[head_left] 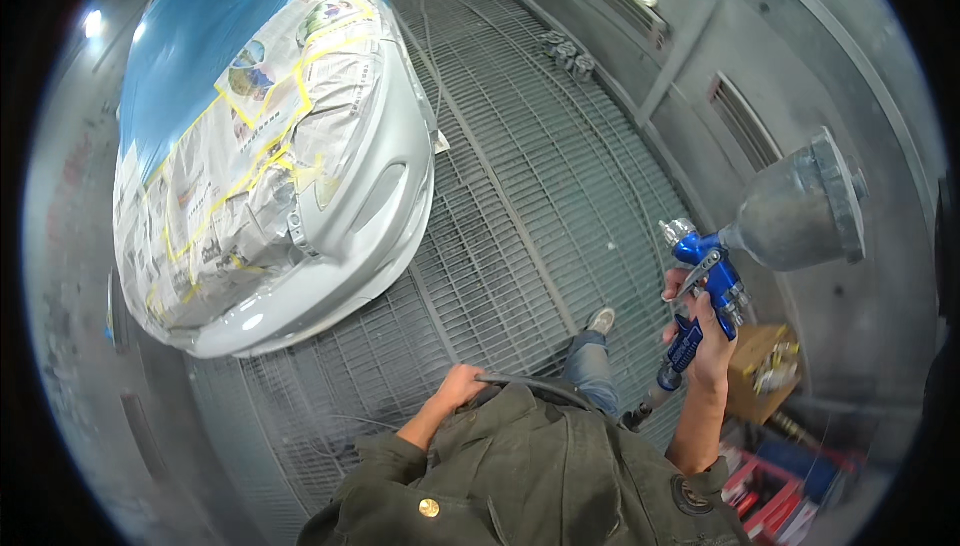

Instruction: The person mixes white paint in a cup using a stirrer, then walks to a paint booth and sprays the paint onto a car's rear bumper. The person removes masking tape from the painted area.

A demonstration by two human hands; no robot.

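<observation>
My right hand (712,346) is wrapped round the handle of a blue spray gun (722,291), with its fingers by the trigger. A cloudy grey paint cup (800,208) sits on the gun, tilted out to the right. From my left fist (460,386) a dark air hose (530,382) runs across my waist toward the gun's lower end. To the left stands a car front with a glossy white bumper (385,246). Newspaper sheets (200,218) edged with yellow tape cover its upper part. Blue film (225,26) covers the car farther back. The gun is apart from the bumper.
Metal grating (510,186) forms the floor, with hoses lying along it. A grey wall with vents (745,121) rises at the right. Several small grey objects (568,56) stand at its foot. Near my right elbow are a cardboard box (745,396) and a red container (770,511).
</observation>
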